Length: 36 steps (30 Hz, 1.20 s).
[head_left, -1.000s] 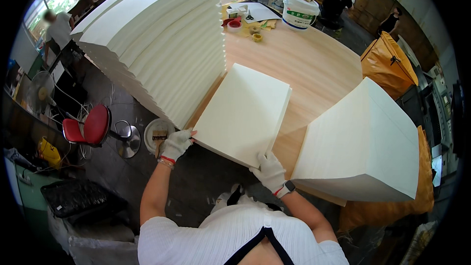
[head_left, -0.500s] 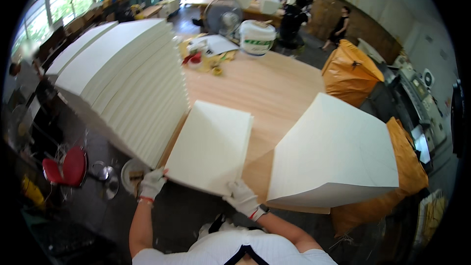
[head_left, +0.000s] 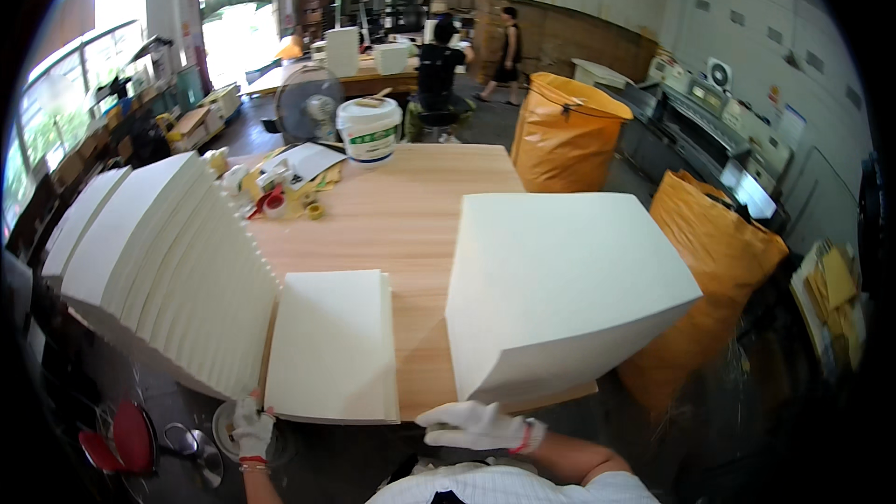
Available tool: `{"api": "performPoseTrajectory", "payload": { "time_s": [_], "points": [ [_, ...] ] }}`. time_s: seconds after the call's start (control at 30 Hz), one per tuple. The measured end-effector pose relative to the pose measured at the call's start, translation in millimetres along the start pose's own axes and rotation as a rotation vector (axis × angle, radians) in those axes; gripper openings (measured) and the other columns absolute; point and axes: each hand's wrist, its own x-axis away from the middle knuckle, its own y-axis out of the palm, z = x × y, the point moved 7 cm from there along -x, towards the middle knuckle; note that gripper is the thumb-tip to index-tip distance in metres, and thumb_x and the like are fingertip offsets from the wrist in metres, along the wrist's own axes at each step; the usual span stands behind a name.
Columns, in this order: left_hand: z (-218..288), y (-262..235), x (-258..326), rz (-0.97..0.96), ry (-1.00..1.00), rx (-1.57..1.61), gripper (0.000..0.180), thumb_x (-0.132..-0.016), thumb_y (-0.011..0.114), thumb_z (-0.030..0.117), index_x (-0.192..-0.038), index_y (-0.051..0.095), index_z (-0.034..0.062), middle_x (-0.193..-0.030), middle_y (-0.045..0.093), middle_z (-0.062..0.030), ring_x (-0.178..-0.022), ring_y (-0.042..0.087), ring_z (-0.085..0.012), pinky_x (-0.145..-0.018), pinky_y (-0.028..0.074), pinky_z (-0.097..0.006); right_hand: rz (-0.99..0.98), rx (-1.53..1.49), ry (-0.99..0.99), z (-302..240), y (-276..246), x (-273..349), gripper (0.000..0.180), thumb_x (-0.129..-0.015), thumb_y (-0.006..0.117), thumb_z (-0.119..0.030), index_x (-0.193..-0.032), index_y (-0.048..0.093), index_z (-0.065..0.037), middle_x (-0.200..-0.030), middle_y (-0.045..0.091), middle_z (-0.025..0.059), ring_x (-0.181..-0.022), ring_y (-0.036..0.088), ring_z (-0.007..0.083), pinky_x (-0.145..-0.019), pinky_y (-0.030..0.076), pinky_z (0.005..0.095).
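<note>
A low stack of white sheets (head_left: 329,345) lies at the near edge of the wooden table, its right side stepped. By its near left corner is my left hand (head_left: 252,427), in a white glove, with fingers pointing forward and nothing visible in them. My right hand (head_left: 478,427), also gloved, is in front of the table edge, right of the low stack and apart from it. Its fingers stretch leftward, holding nothing. A tall stack of white sheets (head_left: 560,271) stands to the right. Along the left side, thick batches of white sheets (head_left: 173,271) form a tall fanned pile.
Behind the stacks sit a white bucket (head_left: 370,135), tape rolls (head_left: 273,204) and a fan (head_left: 308,107). Orange sacks (head_left: 565,135) stand beyond the table's right side. A red stool (head_left: 131,439) is at lower left. Two people are farther back, one seated (head_left: 439,75).
My right hand has come off the low stack's near edge and moved right. My left hand stays by its near left corner. The view has swung right and up.
</note>
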Motion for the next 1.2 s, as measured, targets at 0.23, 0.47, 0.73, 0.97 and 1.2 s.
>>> {"api": "performPoseTrajectory", "payload": {
  "time_s": [0.23,0.47,0.73,0.97,1.2],
  "points": [
    [192.7,-69.1,-68.7,0.213,0.395,0.252,0.038,-0.082,0.07,-0.005,-0.12,0.063,0.0001,-0.117,0.069,-0.019,-0.103,0.069,-0.0349,-0.088,0.057,-0.039,1.086,0.686,-0.34,-129.1,-233.2,158.1,0.016,-0.086,0.067,0.002,-0.102,0.068,-0.001,-0.095,0.068,0.0141,-0.083,0.068,0.0246,-0.076,0.055,0.0344],
    [458.4,-151.3,-50.4,0.193,1.121,0.521,0.025,-0.083,0.072,0.001,-0.106,0.065,0.0034,-0.11,0.071,-0.0183,-0.101,0.07,-0.0369,-0.092,0.056,-0.048,1.373,0.677,0.338,-41.8,-349.5,248.8,0.017,-0.098,0.06,-0.02,-0.094,0.062,-0.004,-0.088,0.066,0.0125,-0.085,0.064,0.0317,-0.078,0.049,0.04],
    [688.6,-111.2,-23.0,-0.401,1.368,0.339,0.02,-0.079,0.067,0.002,-0.098,0.063,0.0039,-0.117,0.066,-0.0137,-0.106,0.065,-0.0343,-0.088,0.054,-0.045,1.25,0.767,-0.094,-78.1,-370.0,224.2,0.031,-0.097,0.063,-0.02,-0.075,0.051,-0.002,-0.064,0.047,0.011,-0.062,0.053,0.0279,-0.058,0.041,0.0386],
    [760.1,-35.2,-33.6,-0.545,1.257,0.004,0.008,-0.084,0.062,0.012,-0.09,0.062,0.007,-0.107,0.066,-0.0089,-0.103,0.064,-0.0313,-0.084,0.052,-0.043,1.036,0.939,-0.303,-97.2,-377.1,200.0,0.023,-0.091,0.071,-0.016,-0.078,0.057,-0.002,-0.067,0.042,0.0084,-0.06,0.045,0.0259,-0.056,0.038,0.0395],
    [747.3,-29.0,-40.7,-0.505,1.256,0.498,0.013,-0.079,0.068,-0.001,-0.089,0.062,0.004,-0.11,0.068,-0.0093,-0.096,0.065,-0.0266,-0.079,0.052,-0.034,1.222,0.876,-0.412,-87.9,-376.4,191.0,0.033,-0.088,0.074,-0.019,-0.07,0.051,-0.005,-0.063,0.041,0.0091,-0.06,0.046,0.026,-0.057,0.038,0.0406]
  ]
}}
